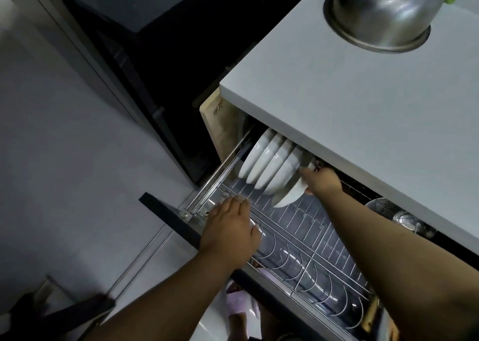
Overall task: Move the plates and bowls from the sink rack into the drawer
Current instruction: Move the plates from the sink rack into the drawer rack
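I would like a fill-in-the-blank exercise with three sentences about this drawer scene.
1. The right hand holds a white ____ in the drawer rack.
2. The left hand rests on the rack's ____ edge.
3. On the counter a steel bowl stands ____ down.

Missing words: bowl; front; upside

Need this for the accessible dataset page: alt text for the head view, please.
Seen from above, a person's right hand sets a white bowl at the end of a row of white bowls standing on edge in an open wire-rack drawer, while the left hand rests on the rack's front. An upturned steel bowl sits on the countertop above.
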Demonstrator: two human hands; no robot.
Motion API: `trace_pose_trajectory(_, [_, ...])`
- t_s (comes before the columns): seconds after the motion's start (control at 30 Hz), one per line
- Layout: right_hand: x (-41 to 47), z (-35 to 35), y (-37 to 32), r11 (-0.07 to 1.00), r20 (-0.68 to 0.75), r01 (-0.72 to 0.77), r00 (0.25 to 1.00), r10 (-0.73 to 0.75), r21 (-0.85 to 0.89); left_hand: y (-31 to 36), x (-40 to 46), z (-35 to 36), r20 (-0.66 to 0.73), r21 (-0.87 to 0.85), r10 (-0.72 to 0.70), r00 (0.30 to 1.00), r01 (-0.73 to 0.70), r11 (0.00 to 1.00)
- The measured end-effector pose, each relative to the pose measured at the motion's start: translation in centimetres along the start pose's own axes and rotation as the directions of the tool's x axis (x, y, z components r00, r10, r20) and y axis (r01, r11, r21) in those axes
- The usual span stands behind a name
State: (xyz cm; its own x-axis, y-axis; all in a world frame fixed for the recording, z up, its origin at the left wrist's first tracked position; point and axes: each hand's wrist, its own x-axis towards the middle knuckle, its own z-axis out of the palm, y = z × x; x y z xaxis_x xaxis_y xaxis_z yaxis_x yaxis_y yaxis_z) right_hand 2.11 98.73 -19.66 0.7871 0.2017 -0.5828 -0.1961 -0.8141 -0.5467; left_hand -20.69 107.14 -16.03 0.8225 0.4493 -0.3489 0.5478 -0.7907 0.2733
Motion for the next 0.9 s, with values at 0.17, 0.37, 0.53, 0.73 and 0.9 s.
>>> trace_pose_trajectory(0.17, [0.6,1.3,-1.0,0.990,-0.003,0.026,1.000,-0.026,-0.136,-0.3,0.2,0.2,0.012,-0.031,0.002,1.000,-0.001,1.000])
trace_pose_trajectory(0.37, [1.2,1.8,-2.3,0.970,-0.008,0.012,1.000,-0.015,-0.243,-0.4,0.0,0.0,-0.007,-0.050,0.004,1.000,-0.005,0.999])
trace_pose_trajectory(0.53, [1.7,1.4,-2.4,0.978,0.011,-0.006,1.000,0.009,-0.209,-0.6,0.0,0.1,-0.025,-0.053,0.011,1.000,-0.012,0.999])
trace_pose_trajectory(0.73, [0.0,1.5,-1.8,0.987,-0.024,0.004,1.000,-0.008,-0.163,-0.5,0.0,0.4,-0.051,-0.072,0.008,0.999,-0.012,0.997])
trace_pose_trajectory(0.9, [-3.1,1.2,0.0,0.995,-0.027,0.061,0.998,-0.063,-0.076,-0.3,0.0,0.2,-0.053,-0.069,-0.005,0.999,0.001,0.998])
